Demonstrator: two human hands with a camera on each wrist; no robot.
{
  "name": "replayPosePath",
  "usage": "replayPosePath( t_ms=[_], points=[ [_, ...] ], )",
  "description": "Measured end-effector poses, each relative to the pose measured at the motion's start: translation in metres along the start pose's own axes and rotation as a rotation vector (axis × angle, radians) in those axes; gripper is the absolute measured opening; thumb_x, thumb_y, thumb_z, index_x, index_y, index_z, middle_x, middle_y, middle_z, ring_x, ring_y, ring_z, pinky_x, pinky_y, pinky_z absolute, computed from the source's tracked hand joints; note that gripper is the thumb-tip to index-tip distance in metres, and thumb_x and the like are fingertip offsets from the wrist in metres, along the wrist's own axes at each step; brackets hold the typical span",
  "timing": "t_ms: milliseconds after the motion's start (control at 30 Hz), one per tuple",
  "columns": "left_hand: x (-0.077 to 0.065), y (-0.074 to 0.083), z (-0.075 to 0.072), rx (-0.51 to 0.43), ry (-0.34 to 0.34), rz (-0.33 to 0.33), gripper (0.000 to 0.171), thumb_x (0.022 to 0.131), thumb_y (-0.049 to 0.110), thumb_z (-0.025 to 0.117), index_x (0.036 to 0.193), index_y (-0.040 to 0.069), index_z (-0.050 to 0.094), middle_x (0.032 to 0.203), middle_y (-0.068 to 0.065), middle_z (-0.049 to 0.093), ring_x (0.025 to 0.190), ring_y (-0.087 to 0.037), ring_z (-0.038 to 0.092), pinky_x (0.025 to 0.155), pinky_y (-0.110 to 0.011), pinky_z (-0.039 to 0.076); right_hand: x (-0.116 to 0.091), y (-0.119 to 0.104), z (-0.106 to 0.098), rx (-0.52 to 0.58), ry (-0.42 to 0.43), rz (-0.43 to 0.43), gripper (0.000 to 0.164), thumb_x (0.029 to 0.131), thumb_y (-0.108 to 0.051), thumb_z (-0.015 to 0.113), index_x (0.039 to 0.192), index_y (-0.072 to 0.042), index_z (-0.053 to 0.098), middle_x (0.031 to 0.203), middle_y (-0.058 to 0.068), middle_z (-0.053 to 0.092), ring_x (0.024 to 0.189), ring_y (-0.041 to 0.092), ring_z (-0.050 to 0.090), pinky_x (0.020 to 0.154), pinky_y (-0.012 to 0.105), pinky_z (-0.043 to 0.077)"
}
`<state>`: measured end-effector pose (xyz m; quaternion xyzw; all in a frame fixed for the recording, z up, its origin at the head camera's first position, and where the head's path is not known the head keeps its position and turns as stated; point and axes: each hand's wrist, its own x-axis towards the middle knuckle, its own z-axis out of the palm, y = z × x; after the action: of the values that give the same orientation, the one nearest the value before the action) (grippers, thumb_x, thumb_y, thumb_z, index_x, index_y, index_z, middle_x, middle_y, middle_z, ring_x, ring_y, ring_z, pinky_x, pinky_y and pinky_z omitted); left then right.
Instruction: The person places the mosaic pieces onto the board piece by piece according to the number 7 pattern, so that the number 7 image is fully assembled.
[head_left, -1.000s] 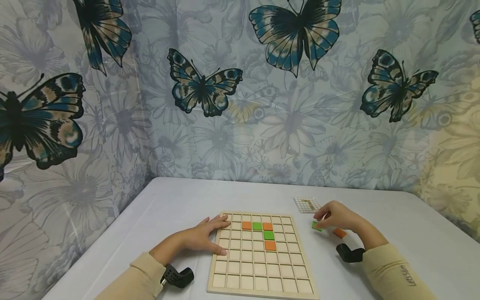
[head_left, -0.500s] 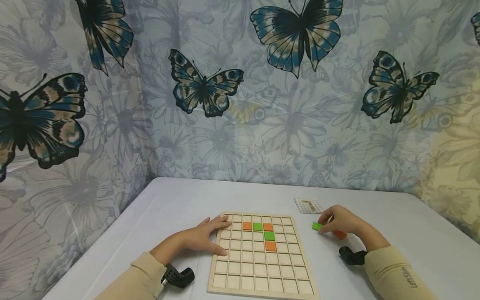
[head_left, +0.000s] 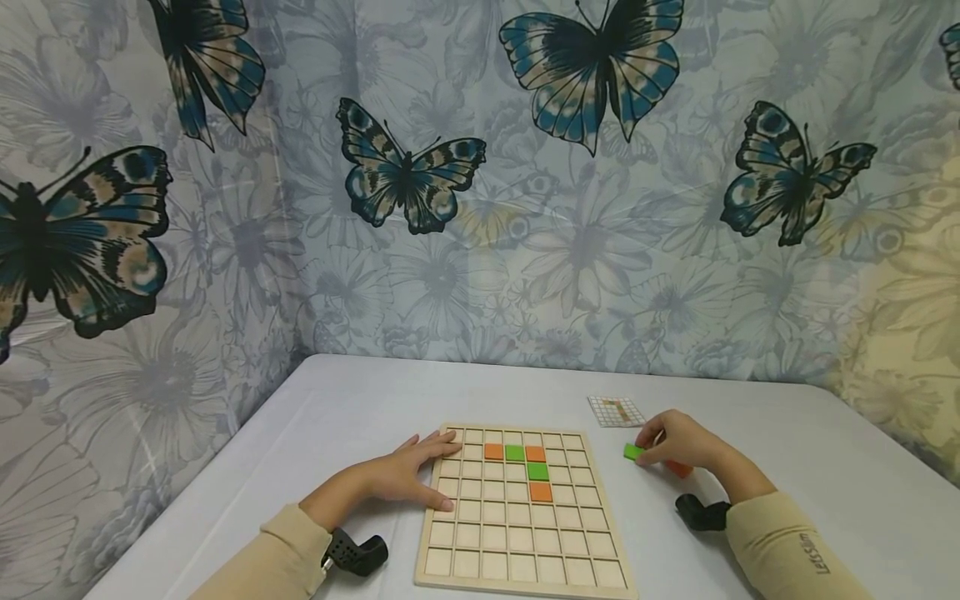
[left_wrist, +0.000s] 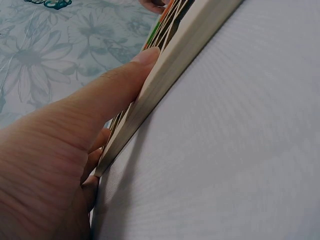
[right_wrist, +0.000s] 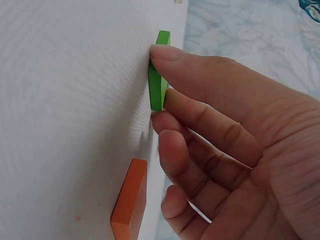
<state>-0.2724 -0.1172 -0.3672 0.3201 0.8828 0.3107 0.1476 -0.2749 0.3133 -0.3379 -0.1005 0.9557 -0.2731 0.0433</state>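
Observation:
My left hand [head_left: 397, 477] rests with spread fingers on the left edge of a wooden grid board [head_left: 525, 567]. In the left wrist view, its thumb [left_wrist: 117, 87] lies on the board's rim [left_wrist: 165, 75]. Right of the board, my right hand [head_left: 684, 439] pinches a green square tile [head_left: 632, 452] between thumb and index finger. The right wrist view has the green tile [right_wrist: 157, 92] low at the table, partly covered by the thumb; whether a second green piece adjoins it, I cannot tell. An orange tile [right_wrist: 131, 200] lies near the curled lower fingers.
Several orange and green tiles, including a green one [head_left: 537, 472], sit in the board's cells. A small card with a printed grid [head_left: 615, 411] lies behind the right hand. A white cloth [head_left: 375, 400] covers the table, and a butterfly-patterned curtain [head_left: 450, 292] hangs behind.
My right hand has shifted slightly right and down around the green tile, covering more of the orange tile. The left hand and board stay put.

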Motion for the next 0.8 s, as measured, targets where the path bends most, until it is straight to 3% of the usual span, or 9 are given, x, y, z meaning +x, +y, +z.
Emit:
replayPosePath(
  t_ms=[267, 533, 800],
  points=[
    [0.0, -0.002, 0.0, 0.003, -0.002, -0.001, 0.085, 0.073, 0.047, 0.076, 0.144, 0.022, 0.036, 0.157, 0.0, 0.014, 0.147, -0.026, 0.003, 0.119, -0.051, -0.004, 0.002, 0.008, -0.003, 0.028, -0.032, -0.076, 0.028, 0.07, -0.023, 0.08, 0.084, -0.001, 0.07, 0.073, 0.0, 0.062, 0.064, 0.012, 0.05, 0.054, 0.025, 0.044],
    [0.001, -0.004, 0.0, 0.012, -0.003, 0.008, 0.085, 0.073, 0.046, 0.075, 0.144, 0.021, 0.036, 0.157, -0.001, 0.014, 0.147, -0.024, 0.004, 0.119, -0.049, -0.004, -0.001, 0.001, 0.0, 0.011, -0.009, 0.006, 0.024, 0.07, -0.017, 0.08, 0.086, -0.001, 0.07, 0.076, 0.001, 0.062, 0.069, 0.014, 0.051, 0.057, 0.024, 0.044],
    [0.001, -0.003, 0.0, 0.015, -0.003, 0.009, 0.085, 0.073, 0.046, 0.075, 0.144, 0.021, 0.036, 0.157, -0.001, 0.014, 0.147, -0.024, 0.004, 0.119, -0.05, -0.004, 0.0, -0.003, 0.0, 0.008, -0.014, -0.013, 0.021, 0.072, -0.014, 0.077, 0.087, -0.001, 0.07, 0.077, 0.001, 0.064, 0.07, 0.014, 0.053, 0.057, 0.024, 0.046]
  ],
)
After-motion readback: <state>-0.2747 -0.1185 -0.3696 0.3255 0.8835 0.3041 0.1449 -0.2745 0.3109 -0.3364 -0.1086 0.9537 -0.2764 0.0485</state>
